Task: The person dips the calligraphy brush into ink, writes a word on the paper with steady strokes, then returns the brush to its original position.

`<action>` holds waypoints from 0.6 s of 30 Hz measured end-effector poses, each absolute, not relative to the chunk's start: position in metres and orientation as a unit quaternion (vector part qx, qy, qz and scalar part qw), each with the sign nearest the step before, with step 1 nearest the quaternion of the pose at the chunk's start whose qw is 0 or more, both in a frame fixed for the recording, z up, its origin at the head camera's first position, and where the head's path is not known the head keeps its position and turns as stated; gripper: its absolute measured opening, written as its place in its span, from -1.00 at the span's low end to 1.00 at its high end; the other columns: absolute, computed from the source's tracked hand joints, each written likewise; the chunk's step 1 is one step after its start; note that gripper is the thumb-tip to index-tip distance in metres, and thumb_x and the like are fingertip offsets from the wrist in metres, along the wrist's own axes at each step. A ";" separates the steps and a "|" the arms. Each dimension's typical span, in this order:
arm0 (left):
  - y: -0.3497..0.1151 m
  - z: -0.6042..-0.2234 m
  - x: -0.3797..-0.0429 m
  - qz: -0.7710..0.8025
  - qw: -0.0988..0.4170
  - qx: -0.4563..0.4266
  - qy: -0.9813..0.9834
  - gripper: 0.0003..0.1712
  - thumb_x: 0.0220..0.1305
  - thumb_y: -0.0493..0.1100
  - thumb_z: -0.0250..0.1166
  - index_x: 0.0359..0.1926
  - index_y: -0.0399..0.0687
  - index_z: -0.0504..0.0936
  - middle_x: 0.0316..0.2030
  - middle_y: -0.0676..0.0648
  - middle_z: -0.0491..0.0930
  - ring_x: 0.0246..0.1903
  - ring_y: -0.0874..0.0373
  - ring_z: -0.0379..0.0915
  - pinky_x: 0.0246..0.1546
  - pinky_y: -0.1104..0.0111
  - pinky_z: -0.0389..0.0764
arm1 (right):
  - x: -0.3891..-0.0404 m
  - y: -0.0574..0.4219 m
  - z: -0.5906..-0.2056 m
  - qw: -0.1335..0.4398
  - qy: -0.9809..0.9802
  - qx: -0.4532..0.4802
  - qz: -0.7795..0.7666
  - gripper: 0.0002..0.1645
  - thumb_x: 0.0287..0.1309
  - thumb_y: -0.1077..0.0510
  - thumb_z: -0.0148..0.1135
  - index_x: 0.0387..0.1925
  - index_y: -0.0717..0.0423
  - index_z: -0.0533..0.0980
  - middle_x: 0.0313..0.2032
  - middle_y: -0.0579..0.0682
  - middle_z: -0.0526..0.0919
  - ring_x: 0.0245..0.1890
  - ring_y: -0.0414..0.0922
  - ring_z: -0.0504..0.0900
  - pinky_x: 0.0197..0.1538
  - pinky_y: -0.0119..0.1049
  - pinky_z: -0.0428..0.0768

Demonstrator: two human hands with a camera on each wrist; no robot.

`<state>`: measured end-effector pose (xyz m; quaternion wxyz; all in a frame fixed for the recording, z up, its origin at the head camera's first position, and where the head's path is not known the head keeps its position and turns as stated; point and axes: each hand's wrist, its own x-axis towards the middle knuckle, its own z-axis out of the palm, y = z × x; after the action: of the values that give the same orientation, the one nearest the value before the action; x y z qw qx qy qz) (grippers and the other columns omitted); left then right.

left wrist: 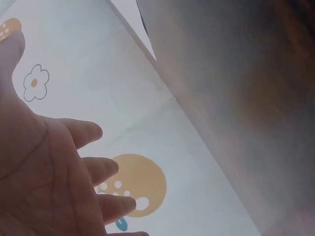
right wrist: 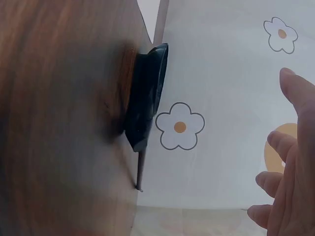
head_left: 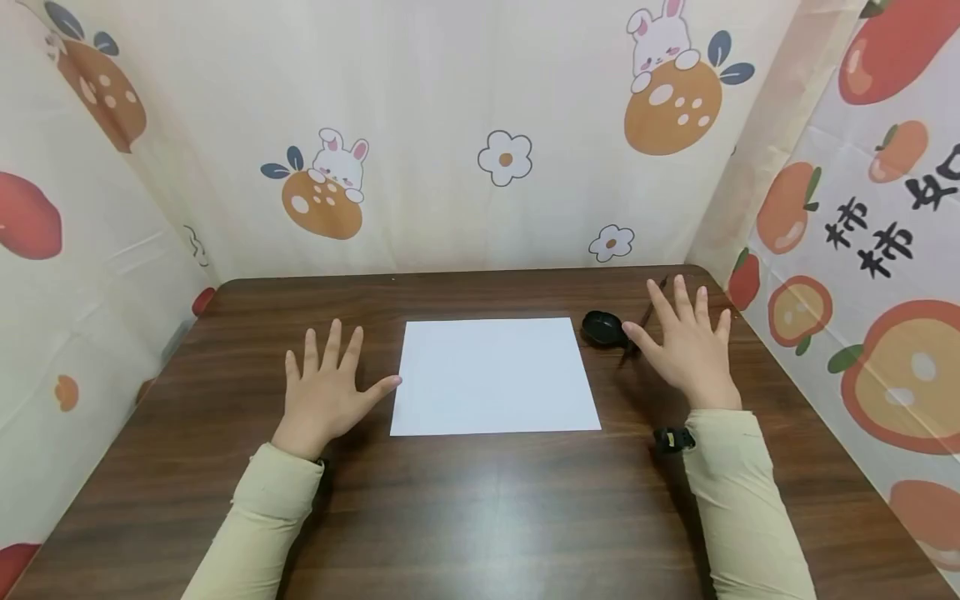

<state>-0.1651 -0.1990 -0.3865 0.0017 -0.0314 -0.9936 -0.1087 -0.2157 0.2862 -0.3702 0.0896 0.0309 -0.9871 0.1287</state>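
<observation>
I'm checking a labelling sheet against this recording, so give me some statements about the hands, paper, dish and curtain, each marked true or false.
1. In the head view, the white paper lies on the wooden table between the left hand and the right hand. True.
2. The black dish is to the right of the paper. True.
3. The right hand grips the dish. False: it holds nothing, and its fingers are spread.
4. The left hand is curled into a fist. False: its fingers are extended and apart.
5. The paper is covered in writing. False: its visible side looks blank.
6. The curtain behind the table has flowers printed on it. True.
</observation>
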 end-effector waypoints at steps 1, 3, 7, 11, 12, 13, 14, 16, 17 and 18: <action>-0.199 -0.386 -0.165 -0.109 0.003 -0.032 -0.993 0.25 0.13 0.69 -0.18 0.57 -0.03 -0.13 0.55 -0.27 -0.34 0.48 -0.45 -0.55 0.32 -0.39 -0.47 | -0.217 0.286 -0.369 0.090 -0.987 0.033 0.128 0.02 0.25 -0.57 -0.25 0.56 -0.29 -0.23 0.55 0.09 -0.43 0.50 0.34 -0.48 0.29 0.53 -0.46; -0.199 -0.386 -0.166 -0.107 0.008 -0.032 -0.994 0.25 0.12 0.69 -0.18 0.57 -0.04 -0.12 0.55 -0.27 -0.35 0.48 -0.44 -0.57 0.32 -0.39 -0.48 | -0.219 0.286 -0.365 0.091 -0.987 0.037 0.127 0.01 0.25 -0.57 -0.23 0.56 -0.29 -0.23 0.55 0.10 -0.42 0.49 0.34 -0.48 0.29 0.53 -0.45; -0.198 -0.384 -0.166 -0.103 0.015 -0.034 -0.994 0.25 0.12 0.69 -0.16 0.56 -0.05 -0.12 0.55 -0.27 -0.34 0.48 -0.43 -0.57 0.33 -0.38 -0.47 | -0.224 0.288 -0.356 0.082 -0.987 0.037 0.131 0.01 0.25 -0.56 -0.23 0.56 -0.31 -0.24 0.55 0.12 -0.43 0.49 0.38 -0.45 0.29 0.55 -0.37; -0.194 -0.384 -0.168 -0.103 0.020 -0.043 -0.994 0.25 0.12 0.68 -0.14 0.56 -0.04 -0.12 0.56 -0.25 -0.32 0.49 -0.42 -0.54 0.35 -0.36 -0.44 | -0.231 0.291 -0.350 0.076 -0.987 0.032 0.140 0.01 0.26 -0.56 -0.27 0.56 -0.27 -0.24 0.55 0.21 -0.38 0.47 0.45 -0.32 0.28 0.56 -0.19; -0.193 -0.384 -0.168 -0.104 0.021 -0.046 -0.993 0.25 0.12 0.68 -0.13 0.56 -0.05 -0.11 0.56 -0.25 -0.31 0.49 -0.42 -0.54 0.36 -0.35 -0.43 | -0.233 0.292 -0.349 0.079 -0.986 0.032 0.142 0.02 0.27 -0.56 -0.27 0.57 -0.23 -0.22 0.54 0.25 -0.33 0.47 0.47 -0.27 0.28 0.55 -0.13; -0.192 -0.384 -0.169 -0.103 0.021 -0.048 -0.993 0.25 0.13 0.68 -0.13 0.56 -0.05 -0.11 0.56 -0.24 -0.31 0.49 -0.41 -0.53 0.37 -0.34 -0.42 | -0.236 0.293 -0.348 0.082 -0.985 0.032 0.145 0.02 0.28 -0.55 -0.28 0.57 -0.19 -0.20 0.54 0.29 -0.29 0.46 0.48 -0.22 0.27 0.55 -0.07; -0.190 -0.385 -0.170 -0.104 0.023 -0.050 -0.993 0.25 0.13 0.67 -0.11 0.56 -0.07 -0.10 0.56 -0.25 -0.29 0.49 -0.41 -0.51 0.37 -0.35 -0.39 | -0.238 0.294 -0.347 0.085 -0.985 0.033 0.149 0.02 0.29 -0.54 -0.29 0.57 -0.15 -0.18 0.53 0.32 -0.24 0.45 0.48 -0.16 0.26 0.54 -0.02; -0.187 -0.386 -0.171 -0.102 0.023 -0.051 -0.993 0.24 0.14 0.66 -0.11 0.56 -0.08 -0.08 0.56 -0.25 -0.25 0.50 -0.41 -0.47 0.38 -0.34 -0.33 | -0.244 0.296 -0.346 0.092 -0.982 0.035 0.161 0.01 0.32 -0.51 -0.29 0.57 -0.06 -0.14 0.51 0.38 -0.15 0.44 0.47 -0.07 0.24 0.51 0.08; -0.186 -0.386 -0.171 -0.102 0.024 -0.052 -0.993 0.22 0.16 0.65 -0.10 0.55 -0.09 -0.06 0.56 -0.26 -0.23 0.50 -0.42 -0.44 0.38 -0.34 -0.29 | -0.247 0.297 -0.345 0.094 -0.981 0.035 0.169 0.01 0.33 -0.50 -0.28 0.56 -0.03 -0.12 0.50 0.39 -0.12 0.44 0.46 -0.03 0.24 0.50 0.11; -0.185 -0.387 -0.172 -0.101 0.024 -0.052 -0.993 0.21 0.17 0.64 -0.10 0.55 -0.10 -0.05 0.55 -0.26 -0.21 0.50 -0.42 -0.41 0.39 -0.34 -0.26 | -0.249 0.298 -0.345 0.095 -0.979 0.035 0.177 0.00 0.34 -0.48 -0.28 0.56 0.01 -0.11 0.50 0.40 -0.09 0.43 0.45 0.00 0.24 0.49 0.12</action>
<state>-0.1716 -0.1851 -0.3873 0.0242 -0.0516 -0.9932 -0.1012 -0.2494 0.2979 -0.3449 0.0953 0.0354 -0.9789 0.1775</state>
